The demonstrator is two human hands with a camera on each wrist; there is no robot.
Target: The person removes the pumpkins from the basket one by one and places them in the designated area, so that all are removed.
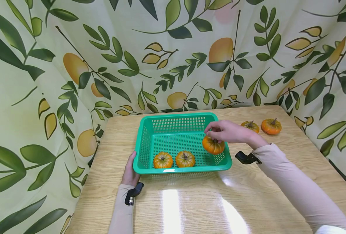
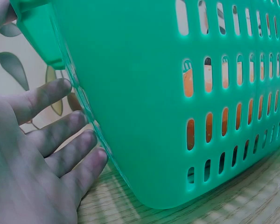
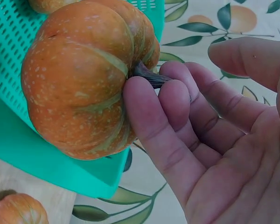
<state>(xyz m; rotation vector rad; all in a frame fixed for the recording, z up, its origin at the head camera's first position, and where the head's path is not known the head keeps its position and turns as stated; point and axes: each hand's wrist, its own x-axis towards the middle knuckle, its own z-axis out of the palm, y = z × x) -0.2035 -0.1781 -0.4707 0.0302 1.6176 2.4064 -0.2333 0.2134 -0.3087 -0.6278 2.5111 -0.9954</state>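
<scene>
The right hand [image 1: 229,131] pinches the short dark stem [image 3: 149,77] of a small pumpkin [image 1: 213,145] between curled fingertips [image 3: 144,107], the thumb kept apart above them. The pumpkin hangs directly under the fingers, over the right end of a green basket [image 1: 164,170], just inside its right wall. From the wrist view it is squat and ribbed, deep orange with pale speckles and faint greenish-yellow stripes running down the grooves; its skin looks matte and slightly rough.

Below and to the left of the grip, two more pumpkins [image 1: 163,160] [image 1: 185,159] sit side by side on the basket floor near its front wall, stems up. The basket is smooth moulded plastic, rectangular with rounded corners, a flat rim, and rows of slots in its walls and floor.

Further left, the left hand [image 1: 130,170] rests against the basket's front left corner, fingers [image 2: 56,140] straight and relaxed along the outside wall, gripping nothing.

Behind the right wrist, two further pumpkins [image 1: 250,126] [image 1: 271,126] stand close together on the table [image 1: 190,208], well outside the basket. The table has a pale wood-grain top with glare patches. A cloth [image 1: 73,65] printed with green leaves and yellow fruit hangs behind and at both sides.
</scene>
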